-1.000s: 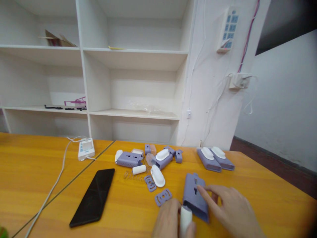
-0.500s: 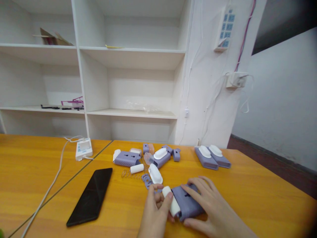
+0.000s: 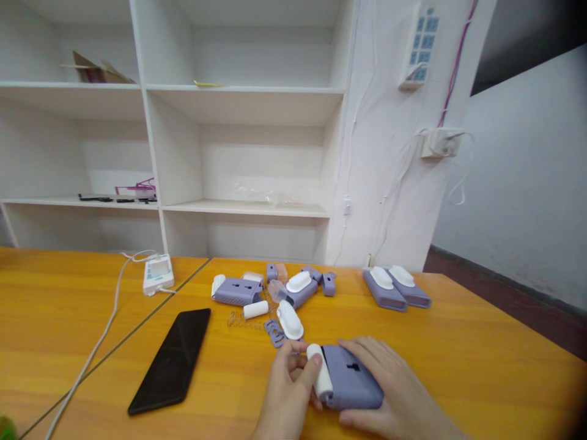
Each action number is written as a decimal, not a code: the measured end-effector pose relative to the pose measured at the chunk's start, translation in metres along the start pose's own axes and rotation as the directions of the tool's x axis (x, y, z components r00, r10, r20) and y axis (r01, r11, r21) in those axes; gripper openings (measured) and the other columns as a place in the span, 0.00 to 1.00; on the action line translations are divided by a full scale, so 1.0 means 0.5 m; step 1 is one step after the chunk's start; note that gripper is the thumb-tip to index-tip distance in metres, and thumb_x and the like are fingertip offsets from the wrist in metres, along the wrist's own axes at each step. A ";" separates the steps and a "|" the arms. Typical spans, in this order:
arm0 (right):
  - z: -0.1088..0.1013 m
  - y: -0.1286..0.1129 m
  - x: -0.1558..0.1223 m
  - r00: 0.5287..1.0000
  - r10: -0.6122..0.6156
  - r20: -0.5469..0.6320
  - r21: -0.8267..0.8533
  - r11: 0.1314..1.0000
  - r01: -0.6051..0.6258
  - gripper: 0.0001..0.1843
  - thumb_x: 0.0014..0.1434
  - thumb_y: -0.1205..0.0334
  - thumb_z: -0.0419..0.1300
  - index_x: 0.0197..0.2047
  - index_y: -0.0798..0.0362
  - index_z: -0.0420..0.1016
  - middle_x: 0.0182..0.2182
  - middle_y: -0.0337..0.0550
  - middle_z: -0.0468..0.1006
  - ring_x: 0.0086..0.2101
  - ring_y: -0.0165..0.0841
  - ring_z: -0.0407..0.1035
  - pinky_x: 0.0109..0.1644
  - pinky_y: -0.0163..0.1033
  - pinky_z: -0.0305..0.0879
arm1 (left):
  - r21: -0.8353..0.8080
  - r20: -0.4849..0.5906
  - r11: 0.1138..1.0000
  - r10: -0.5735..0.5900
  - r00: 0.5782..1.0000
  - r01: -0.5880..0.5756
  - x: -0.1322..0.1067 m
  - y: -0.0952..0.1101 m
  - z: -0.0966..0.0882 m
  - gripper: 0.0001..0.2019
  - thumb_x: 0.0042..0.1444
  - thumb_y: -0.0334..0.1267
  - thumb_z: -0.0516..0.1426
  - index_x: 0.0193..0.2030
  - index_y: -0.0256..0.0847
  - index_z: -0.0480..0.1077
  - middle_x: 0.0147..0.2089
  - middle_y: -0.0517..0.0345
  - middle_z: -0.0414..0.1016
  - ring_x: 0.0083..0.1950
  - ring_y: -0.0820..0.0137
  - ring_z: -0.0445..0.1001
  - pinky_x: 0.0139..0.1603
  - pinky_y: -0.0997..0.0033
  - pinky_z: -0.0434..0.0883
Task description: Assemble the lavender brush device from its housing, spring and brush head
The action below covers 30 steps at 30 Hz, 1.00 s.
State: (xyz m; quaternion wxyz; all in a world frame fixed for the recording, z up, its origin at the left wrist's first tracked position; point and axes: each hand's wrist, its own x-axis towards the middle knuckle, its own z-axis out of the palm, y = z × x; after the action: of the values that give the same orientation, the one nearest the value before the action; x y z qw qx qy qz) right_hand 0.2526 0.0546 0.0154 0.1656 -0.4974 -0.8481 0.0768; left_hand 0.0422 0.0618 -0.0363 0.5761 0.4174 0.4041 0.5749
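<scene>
My right hand [image 3: 387,388] grips a purple plastic housing [image 3: 351,379] with a dark keyhole-like slot in its upper face. Against the housing's left end lies a white roller [image 3: 320,374], pinched by the thumb and fingers of my left hand [image 3: 293,382]. Whether the roller is fully seated in the housing I cannot tell. Just beyond my left hand are a white oval part [image 3: 290,319] and a flat purple cut-out piece [image 3: 275,333]. Another white roller [image 3: 255,310] rests by some thin coiled springs [image 3: 243,321].
Behind lie a purple housing [image 3: 237,291] with a white end, another housing [image 3: 303,293] and small purple parts [image 3: 328,284]. Two housings with white tops [image 3: 384,293] stand at the right. A black phone [image 3: 172,360] and a white power strip [image 3: 158,274] with its cable are left.
The white roller now sits closer along the housing's end. My right hand has shifted toward the housing's right side, exposing more of its upper face. The view has moved slightly.
</scene>
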 end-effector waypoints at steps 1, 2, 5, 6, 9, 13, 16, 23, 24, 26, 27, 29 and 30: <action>0.000 0.000 0.000 1.000 0.000 0.004 0.002 1.000 0.000 0.50 0.48 0.32 0.72 0.67 0.51 0.71 0.61 0.57 0.76 0.59 0.56 0.71 0.66 0.63 0.65 | -0.001 -0.003 1.000 0.004 1.000 -0.004 0.000 -0.002 0.000 0.37 0.42 0.71 0.69 0.42 0.41 0.65 0.27 0.63 0.75 0.19 0.75 0.69 0.16 0.78 0.67; 0.001 -0.001 -0.001 1.000 0.003 0.003 0.002 1.000 -0.003 0.50 0.48 0.33 0.72 0.67 0.51 0.71 0.62 0.57 0.76 0.60 0.56 0.71 0.66 0.63 0.65 | -0.003 -0.007 1.000 0.009 1.000 -0.009 0.000 -0.003 0.001 0.37 0.42 0.71 0.69 0.43 0.42 0.65 0.28 0.62 0.75 0.19 0.75 0.69 0.17 0.78 0.67; 0.002 -0.001 -0.004 1.000 0.017 -0.017 0.003 1.000 -0.017 0.49 0.49 0.33 0.72 0.68 0.50 0.71 0.63 0.57 0.75 0.61 0.57 0.70 0.67 0.63 0.64 | -0.004 -0.010 1.000 0.029 1.000 -0.029 -0.001 -0.005 0.002 0.37 0.43 0.70 0.69 0.44 0.42 0.65 0.29 0.62 0.75 0.22 0.72 0.72 0.17 0.78 0.68; 0.003 -0.001 -0.006 1.000 0.020 -0.019 0.003 1.000 -0.020 0.49 0.50 0.32 0.71 0.68 0.50 0.70 0.64 0.57 0.75 0.62 0.57 0.69 0.67 0.63 0.64 | -0.003 -0.008 0.999 0.033 0.999 -0.033 -0.002 -0.006 0.002 0.37 0.43 0.70 0.69 0.44 0.42 0.66 0.29 0.62 0.75 0.23 0.72 0.72 0.17 0.78 0.67; 0.001 -0.005 -0.008 1.000 0.017 -0.014 0.004 1.000 -0.017 0.49 0.50 0.33 0.71 0.68 0.50 0.70 0.63 0.57 0.75 0.62 0.57 0.69 0.67 0.63 0.64 | -0.001 -0.005 1.000 0.028 1.000 -0.028 -0.004 -0.007 0.003 0.36 0.42 0.70 0.69 0.43 0.41 0.66 0.29 0.61 0.75 0.22 0.73 0.71 0.17 0.78 0.67; 0.001 -0.010 -0.008 1.000 0.016 -0.018 0.012 1.000 -0.015 0.49 0.49 0.34 0.73 0.67 0.50 0.71 0.62 0.56 0.76 0.60 0.56 0.71 0.67 0.62 0.65 | 0.003 -0.007 1.000 0.020 1.000 -0.020 -0.004 0.000 0.003 0.38 0.41 0.71 0.69 0.43 0.40 0.66 0.28 0.62 0.74 0.22 0.74 0.70 0.18 0.78 0.66; 0.005 -0.010 -0.006 0.999 0.014 -0.050 0.021 1.000 -0.013 0.48 0.48 0.34 0.73 0.66 0.49 0.72 0.60 0.54 0.77 0.58 0.54 0.72 0.65 0.60 0.67 | 0.016 0.018 1.000 0.000 1.000 -0.001 -0.004 0.015 0.000 0.38 0.40 0.70 0.70 0.43 0.40 0.66 0.29 0.61 0.75 0.22 0.74 0.70 0.18 0.78 0.67; 0.018 -0.006 -0.007 0.988 -0.019 -0.154 -0.014 1.000 0.017 0.44 0.47 0.40 0.75 0.64 0.46 0.73 0.58 0.51 0.79 0.55 0.53 0.75 0.60 0.56 0.72 | 0.056 0.037 0.998 -0.032 0.999 0.030 -0.012 0.044 0.001 0.38 0.39 0.71 0.70 0.41 0.39 0.67 0.27 0.61 0.74 0.22 0.73 0.71 0.19 0.76 0.69; 0.019 -0.007 -0.007 0.987 -0.026 -0.159 -0.018 1.000 0.023 0.43 0.48 0.40 0.75 0.63 0.46 0.73 0.58 0.51 0.80 0.55 0.53 0.75 0.59 0.56 0.73 | 0.061 0.032 0.998 -0.028 0.999 0.026 -0.014 0.045 0.003 0.38 0.39 0.71 0.69 0.41 0.39 0.67 0.27 0.62 0.73 0.22 0.73 0.70 0.19 0.76 0.68; 0.019 -0.008 -0.009 0.985 -0.042 -0.165 -0.025 0.999 0.038 0.42 0.48 0.41 0.75 0.63 0.45 0.72 0.57 0.50 0.80 0.54 0.52 0.76 0.59 0.56 0.73 | 0.069 0.028 0.997 -0.020 0.999 0.018 -0.017 0.045 0.007 0.39 0.39 0.72 0.69 0.41 0.39 0.66 0.27 0.62 0.73 0.22 0.72 0.70 0.19 0.76 0.68; 0.019 -0.008 -0.010 0.984 -0.053 -0.168 -0.028 0.998 0.049 0.42 0.48 0.42 0.75 0.63 0.45 0.72 0.56 0.50 0.80 0.54 0.52 0.76 0.58 0.56 0.73 | 0.073 0.029 0.997 -0.016 0.999 0.014 -0.019 0.044 0.008 0.38 0.40 0.72 0.68 0.41 0.40 0.66 0.28 0.62 0.73 0.23 0.72 0.70 0.18 0.76 0.67; 0.020 -0.010 -0.012 0.982 -0.081 -0.173 -0.037 0.996 0.076 0.42 0.48 0.43 0.76 0.63 0.46 0.70 0.56 0.50 0.80 0.53 0.51 0.76 0.58 0.56 0.73 | 0.085 0.039 0.996 -0.005 0.999 0.001 -0.024 0.041 0.009 0.36 0.43 0.70 0.68 0.42 0.41 0.66 0.30 0.62 0.73 0.24 0.72 0.70 0.18 0.77 0.66; 0.021 -0.010 -0.012 0.979 -0.099 -0.180 -0.046 0.995 0.092 0.42 0.47 0.43 0.76 0.62 0.46 0.69 0.55 0.50 0.80 0.53 0.51 0.76 0.57 0.56 0.73 | 0.094 0.052 0.995 0.009 0.999 -0.013 -0.027 0.039 0.010 0.34 0.46 0.68 0.68 0.43 0.41 0.66 0.32 0.61 0.73 0.26 0.71 0.71 0.19 0.77 0.67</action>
State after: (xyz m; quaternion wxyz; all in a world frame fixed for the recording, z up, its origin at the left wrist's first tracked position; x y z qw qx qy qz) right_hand 0.2474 0.0471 0.0062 0.2366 -0.4639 -0.8537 0.0071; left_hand 0.0405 0.0481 -0.0162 0.5627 0.4609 0.4137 0.5475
